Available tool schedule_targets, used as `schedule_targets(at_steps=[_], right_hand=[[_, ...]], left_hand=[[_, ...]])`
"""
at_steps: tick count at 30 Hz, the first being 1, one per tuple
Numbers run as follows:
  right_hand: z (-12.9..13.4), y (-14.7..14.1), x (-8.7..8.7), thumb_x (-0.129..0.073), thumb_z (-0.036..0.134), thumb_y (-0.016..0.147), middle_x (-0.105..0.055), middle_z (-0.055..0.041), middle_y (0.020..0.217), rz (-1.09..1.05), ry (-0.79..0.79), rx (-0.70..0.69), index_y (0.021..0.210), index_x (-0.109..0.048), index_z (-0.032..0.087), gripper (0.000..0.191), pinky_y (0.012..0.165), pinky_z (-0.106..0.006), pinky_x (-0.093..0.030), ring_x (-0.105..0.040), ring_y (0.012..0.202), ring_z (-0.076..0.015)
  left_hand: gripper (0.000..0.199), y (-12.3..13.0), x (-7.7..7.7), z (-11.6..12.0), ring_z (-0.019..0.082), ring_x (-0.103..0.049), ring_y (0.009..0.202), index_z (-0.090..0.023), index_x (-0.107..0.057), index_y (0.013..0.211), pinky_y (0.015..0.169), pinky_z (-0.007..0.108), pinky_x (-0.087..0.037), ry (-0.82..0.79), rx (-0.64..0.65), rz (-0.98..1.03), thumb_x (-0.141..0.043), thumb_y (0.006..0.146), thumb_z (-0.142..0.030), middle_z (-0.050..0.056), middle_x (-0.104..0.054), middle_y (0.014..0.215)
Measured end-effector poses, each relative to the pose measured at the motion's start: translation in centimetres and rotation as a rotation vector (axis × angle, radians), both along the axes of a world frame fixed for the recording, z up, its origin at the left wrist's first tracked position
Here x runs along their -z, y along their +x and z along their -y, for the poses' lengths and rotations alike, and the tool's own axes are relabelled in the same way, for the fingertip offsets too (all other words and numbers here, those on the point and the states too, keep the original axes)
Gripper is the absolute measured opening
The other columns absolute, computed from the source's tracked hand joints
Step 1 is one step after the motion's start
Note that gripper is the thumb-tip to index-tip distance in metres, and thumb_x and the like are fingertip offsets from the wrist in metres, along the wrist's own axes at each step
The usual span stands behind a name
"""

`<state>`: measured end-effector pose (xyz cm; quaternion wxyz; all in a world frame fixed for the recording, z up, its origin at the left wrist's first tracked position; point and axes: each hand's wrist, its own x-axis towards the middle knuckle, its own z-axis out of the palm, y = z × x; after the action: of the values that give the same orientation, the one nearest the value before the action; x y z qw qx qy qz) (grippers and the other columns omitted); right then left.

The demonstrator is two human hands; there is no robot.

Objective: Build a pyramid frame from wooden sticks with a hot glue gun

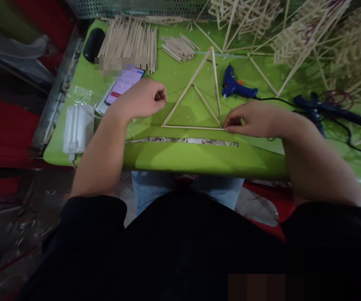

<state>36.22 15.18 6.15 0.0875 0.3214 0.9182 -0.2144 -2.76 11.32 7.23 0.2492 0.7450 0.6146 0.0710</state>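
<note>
A triangle of thin wooden sticks [183, 89] lies on the green table, with a shorter slanting stick inside it. At its lower right corner my right hand [251, 119] is closed, fingertips pinching the joint. My left hand [145, 98] hovers left of the triangle, apart from it, fingers curled in and nothing visible in them. Beneath the left wrist lies a lit phone [129, 80], partly covered by the arm. A blue glue gun [238, 88] rests just beyond my right hand. A worn flat strip [189, 141] lies in front of the triangle.
Long sticks [130, 39] and a pile of shorter sticks [180, 47] lie at the back. Stick structures [305, 33] crowd the back right. A second, dark glue gun [331, 109] and its cable lie right. A white device [79, 129] and a black object [94, 45] are left.
</note>
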Motion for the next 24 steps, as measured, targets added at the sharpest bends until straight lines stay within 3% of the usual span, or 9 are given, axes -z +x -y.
schedule_targets(at_steps=[8,14,17,21,24], right_hand=[[0.0,0.1,0.0,-0.065,0.043,0.098,-0.079,-0.0040,0.086,0.090,0.032,0.027,0.090,-0.075,0.023,0.024,0.074,-0.038,-0.046,-0.068,0.076,-0.0231],[0.2,1.7,-2.5,-0.056,0.046,0.110,-0.075,-0.0080,0.088,0.040,0.042,0.074,0.098,-0.069,0.023,0.029,0.079,-0.040,-0.043,-0.059,0.074,-0.0184],[-0.3,2.3,-3.0,-0.057,0.047,0.108,-0.072,-0.0083,0.087,-0.069,0.069,0.146,0.102,-0.068,0.023,0.027,0.079,-0.040,-0.043,-0.059,0.075,-0.0178],[-1.6,1.5,-2.0,-0.059,0.054,0.103,-0.064,-0.0042,0.079,-0.264,0.116,0.215,0.096,-0.065,0.023,0.032,0.075,-0.038,-0.041,-0.053,0.071,-0.0180],[-3.1,-0.3,-1.7,-0.058,0.053,0.106,-0.062,-0.0035,0.078,-0.267,0.177,0.201,0.093,-0.064,0.024,0.033,0.075,-0.037,-0.038,-0.052,0.073,-0.0199]], left_hand=[[0.054,0.4,-0.7,0.5,0.013,-0.059,0.104,-0.014,-0.077,0.130,0.096,0.036,-0.046,-0.072,0.002,-0.033,-0.060,0.098,-0.054,0.003,-0.078,0.122],[0.056,0.4,-1.5,0.9,0.009,-0.061,0.106,-0.011,-0.074,0.138,0.099,0.031,-0.047,-0.076,0.035,-0.031,-0.051,0.106,-0.050,-0.001,-0.077,0.127],[0.044,0.5,-0.2,0.2,0.012,-0.067,0.103,-0.013,-0.078,0.131,0.097,0.034,-0.053,0.002,-0.004,0.044,-0.059,0.106,-0.044,0.004,-0.080,0.125],[0.022,1.3,2.7,-1.7,0.018,-0.073,0.097,-0.018,-0.082,0.110,0.096,0.037,-0.061,0.111,-0.126,0.159,-0.068,0.102,-0.033,0.008,-0.085,0.115],[0.016,2.4,4.0,-3.2,0.020,-0.075,0.098,-0.020,-0.082,0.105,0.098,0.036,-0.062,0.090,-0.190,0.059,-0.071,0.098,-0.030,0.007,-0.085,0.109]])
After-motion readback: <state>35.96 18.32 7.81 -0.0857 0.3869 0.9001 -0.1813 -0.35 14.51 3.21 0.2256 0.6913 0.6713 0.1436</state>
